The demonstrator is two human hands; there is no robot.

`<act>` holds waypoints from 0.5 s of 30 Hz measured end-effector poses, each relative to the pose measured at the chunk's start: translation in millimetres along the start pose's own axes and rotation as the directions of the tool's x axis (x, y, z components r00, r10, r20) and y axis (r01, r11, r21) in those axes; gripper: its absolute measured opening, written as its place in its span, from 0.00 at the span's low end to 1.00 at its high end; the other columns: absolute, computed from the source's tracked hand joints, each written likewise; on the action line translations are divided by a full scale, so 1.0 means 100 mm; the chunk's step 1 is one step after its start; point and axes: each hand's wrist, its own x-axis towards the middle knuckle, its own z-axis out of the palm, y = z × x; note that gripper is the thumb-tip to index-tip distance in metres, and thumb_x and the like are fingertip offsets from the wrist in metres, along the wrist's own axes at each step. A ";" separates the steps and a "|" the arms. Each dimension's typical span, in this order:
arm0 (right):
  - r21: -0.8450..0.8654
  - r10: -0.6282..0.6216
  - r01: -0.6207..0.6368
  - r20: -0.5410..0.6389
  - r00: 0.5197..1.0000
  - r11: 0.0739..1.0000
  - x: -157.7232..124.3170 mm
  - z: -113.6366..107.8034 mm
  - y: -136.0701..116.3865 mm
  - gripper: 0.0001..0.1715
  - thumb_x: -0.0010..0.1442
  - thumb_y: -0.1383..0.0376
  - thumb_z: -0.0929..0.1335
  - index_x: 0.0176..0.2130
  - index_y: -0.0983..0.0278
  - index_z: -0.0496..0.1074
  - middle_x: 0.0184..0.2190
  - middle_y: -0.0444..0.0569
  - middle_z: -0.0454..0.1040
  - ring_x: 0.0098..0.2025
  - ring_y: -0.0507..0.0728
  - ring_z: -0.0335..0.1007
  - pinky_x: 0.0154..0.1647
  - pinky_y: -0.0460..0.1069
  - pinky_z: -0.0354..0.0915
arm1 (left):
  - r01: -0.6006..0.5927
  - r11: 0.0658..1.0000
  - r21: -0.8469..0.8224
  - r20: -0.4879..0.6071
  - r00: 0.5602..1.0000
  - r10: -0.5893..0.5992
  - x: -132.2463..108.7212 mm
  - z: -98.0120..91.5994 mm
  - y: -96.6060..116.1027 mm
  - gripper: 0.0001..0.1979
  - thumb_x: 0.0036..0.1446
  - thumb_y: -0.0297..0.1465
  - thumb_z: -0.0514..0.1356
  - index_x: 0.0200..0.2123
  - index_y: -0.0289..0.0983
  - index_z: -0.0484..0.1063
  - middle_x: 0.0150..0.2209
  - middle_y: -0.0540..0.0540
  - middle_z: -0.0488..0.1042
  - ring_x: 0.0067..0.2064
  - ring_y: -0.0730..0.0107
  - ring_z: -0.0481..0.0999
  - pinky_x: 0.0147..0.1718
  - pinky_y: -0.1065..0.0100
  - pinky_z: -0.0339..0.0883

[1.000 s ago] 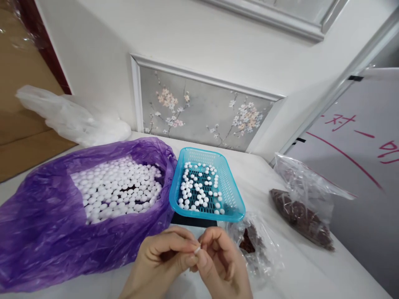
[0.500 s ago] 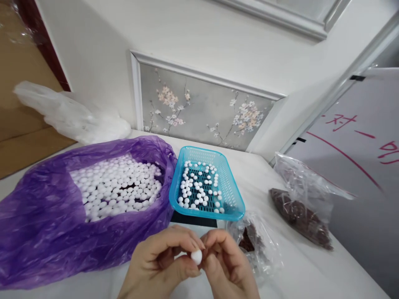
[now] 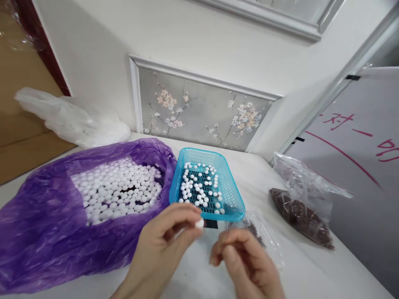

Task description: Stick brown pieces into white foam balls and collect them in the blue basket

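Note:
My left hand [image 3: 163, 245] pinches a small white ball [image 3: 199, 223] between thumb and fingertips, just in front of the near rim of a blue plastic basket [image 3: 232, 197] holding several white balls. My right hand [image 3: 246, 261] hovers lower right of it, fingers curled together, with nothing visible in them. A purple plastic bag [image 3: 40, 232] full of white balls lies open to the left of the basket.
A small clear bag with brown bits [image 3: 260, 232] lies right behind my right hand. A larger clear bag of brown material [image 3: 301, 211] sits at the right. A white plastic bag [image 3: 71, 120] rests by the wall. A whiteboard with red writing [image 3: 358, 145] leans at right.
My hands have parted. The left hand lifted the white ball toward the basket's near rim, and the right hand let go and dropped back to the right.

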 end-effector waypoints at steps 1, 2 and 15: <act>-0.219 -0.042 0.032 -0.039 0.998 0.975 0.03 -0.12 -0.02 0.13 0.58 0.52 0.69 0.29 0.57 0.72 0.22 0.43 0.73 0.25 0.54 0.70 0.29 0.47 0.64 | -0.062 0.994 0.093 0.005 0.998 0.061 0.10 0.03 0.00 0.03 0.50 0.28 0.66 0.29 0.41 0.81 0.37 0.45 0.80 0.39 0.61 0.77 0.38 0.67 0.71; -0.444 -0.092 0.050 -0.074 0.993 0.894 0.07 -0.26 -0.02 0.11 0.58 0.53 0.68 0.31 0.57 0.72 0.23 0.44 0.74 0.27 0.55 0.71 0.31 0.48 0.64 | -0.132 0.974 0.185 0.020 0.991 0.131 0.20 0.07 0.00 0.06 0.53 0.28 0.64 0.33 0.41 0.81 0.41 0.44 0.80 0.43 0.59 0.77 0.43 0.65 0.70; -0.995 0.220 0.094 0.089 0.972 -0.012 0.29 -0.80 0.34 0.16 0.61 0.68 0.59 0.29 0.56 0.72 0.33 0.46 0.81 0.34 0.62 0.78 0.29 0.52 0.64 | 0.042 0.359 0.933 -0.013 0.996 -0.084 0.40 -1.11 -0.06 0.18 0.57 0.28 0.51 0.43 0.35 0.79 0.46 0.33 0.79 0.45 0.39 0.77 0.41 0.47 0.67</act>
